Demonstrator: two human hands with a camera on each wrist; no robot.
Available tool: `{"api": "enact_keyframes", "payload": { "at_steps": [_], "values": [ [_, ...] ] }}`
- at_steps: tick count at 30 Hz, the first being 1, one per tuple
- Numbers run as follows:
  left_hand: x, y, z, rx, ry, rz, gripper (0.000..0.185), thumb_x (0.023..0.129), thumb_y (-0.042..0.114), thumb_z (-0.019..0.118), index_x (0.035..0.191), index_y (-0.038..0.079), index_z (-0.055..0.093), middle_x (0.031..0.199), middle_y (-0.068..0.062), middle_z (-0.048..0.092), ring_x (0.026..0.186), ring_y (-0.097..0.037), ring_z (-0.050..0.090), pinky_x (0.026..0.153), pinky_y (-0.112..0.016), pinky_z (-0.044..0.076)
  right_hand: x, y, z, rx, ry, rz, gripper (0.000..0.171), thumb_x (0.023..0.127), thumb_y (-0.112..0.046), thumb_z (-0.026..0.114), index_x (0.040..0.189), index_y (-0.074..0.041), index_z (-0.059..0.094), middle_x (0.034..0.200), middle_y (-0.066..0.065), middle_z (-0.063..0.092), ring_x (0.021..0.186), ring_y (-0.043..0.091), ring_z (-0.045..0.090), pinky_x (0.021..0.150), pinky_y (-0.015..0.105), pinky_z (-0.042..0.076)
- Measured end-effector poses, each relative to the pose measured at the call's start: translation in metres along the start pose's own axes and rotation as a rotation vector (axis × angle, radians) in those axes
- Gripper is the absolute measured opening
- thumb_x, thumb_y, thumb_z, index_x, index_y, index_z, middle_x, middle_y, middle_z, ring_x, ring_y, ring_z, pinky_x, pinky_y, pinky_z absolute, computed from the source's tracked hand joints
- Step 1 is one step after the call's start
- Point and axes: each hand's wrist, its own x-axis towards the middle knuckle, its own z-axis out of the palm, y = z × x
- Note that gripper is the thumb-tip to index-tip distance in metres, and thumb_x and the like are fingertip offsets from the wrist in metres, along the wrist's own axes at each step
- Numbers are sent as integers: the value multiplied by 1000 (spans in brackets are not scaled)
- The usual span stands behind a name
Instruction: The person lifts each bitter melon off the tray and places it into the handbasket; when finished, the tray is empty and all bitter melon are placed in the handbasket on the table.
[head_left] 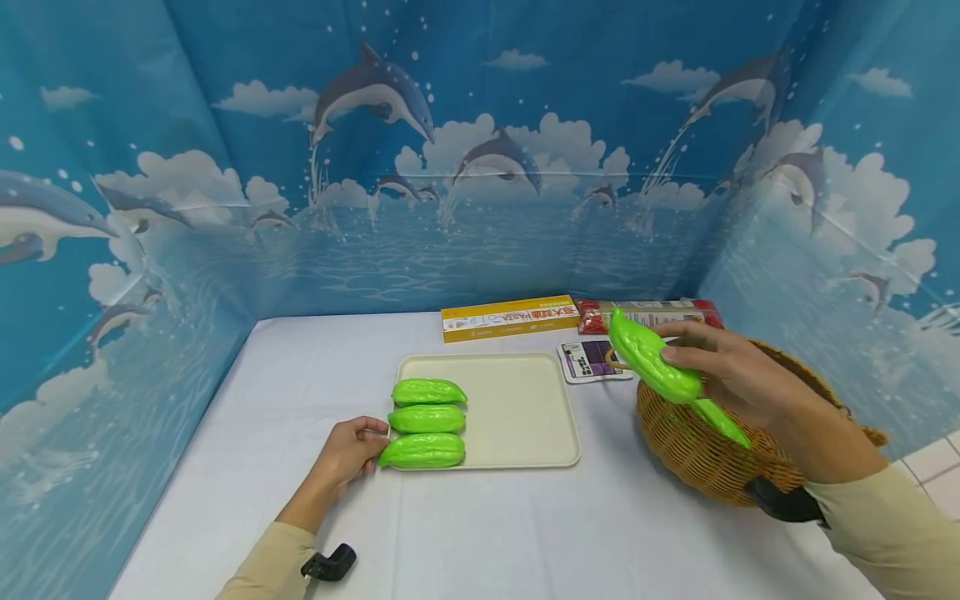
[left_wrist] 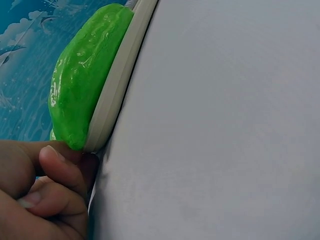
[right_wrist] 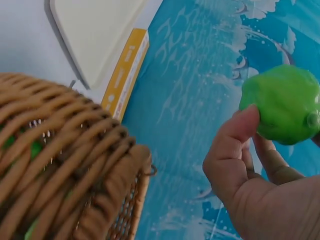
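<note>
In the head view my right hand (head_left: 738, 367) holds up a bright green bitter melon (head_left: 652, 354), pinched between thumb and fingers above a wicker basket (head_left: 693, 446). The right wrist view shows this melon (right_wrist: 282, 102) end-on, at the fingertips. Another green piece (head_left: 720, 423) shows at the basket's mouth. Three bitter melons (head_left: 427, 419) lie in a row along the left side of a cream tray (head_left: 517, 417). My left hand (head_left: 348, 450) grips the tray's left edge near its front corner, fingers curled beside the tip of the nearest melon (left_wrist: 90, 75).
Behind the tray lies a yellow pasta box (head_left: 510, 318), beside a red packet (head_left: 648, 314). A purple and white packet (head_left: 595, 361) sits between tray and basket. Dolphin-printed curtains (head_left: 480, 233) enclose the white-covered table (head_left: 480, 533) at the back and sides.
</note>
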Motion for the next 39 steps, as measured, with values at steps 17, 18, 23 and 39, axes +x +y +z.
{"api": "enact_keyframes", "payload": {
  "at_steps": [17, 18, 23, 39],
  "values": [
    [2, 2, 5, 22, -6, 2, 19, 94, 8, 69, 112, 4, 67, 85, -7, 61, 54, -12, 49, 46, -24, 39, -20, 15, -89, -201, -36, -5, 41, 108, -9, 46, 138, -36, 49, 117, 5, 63, 89, 25, 70, 72, 44, 61],
    [2, 2, 5, 20, -7, 2, 19, 94, 8, 69, 112, 4, 67, 85, -7, 61, 54, -12, 49, 47, -24, 39, -19, 16, -93, -219, -34, -4, 41, 107, -9, 47, 138, -36, 48, 117, 5, 63, 88, 25, 71, 72, 44, 61],
    [2, 0, 4, 23, 0, -7, 19, 94, 8, 69, 112, 4, 67, 85, -7, 61, 55, -11, 50, 47, -23, 40, -15, 20, -107, -292, -54, 38, 41, 107, -10, 49, 135, -39, 46, 118, 11, 60, 86, 27, 70, 71, 46, 61],
    [2, -2, 1, 18, 6, -14, 19, 94, 8, 69, 112, 4, 66, 85, -7, 62, 54, -11, 49, 46, -23, 39, -3, 27, -123, -403, -220, 189, 78, 106, -19, 53, 161, -4, 0, 148, 40, 33, 109, 32, 68, 82, 51, 59]
  ]
}}
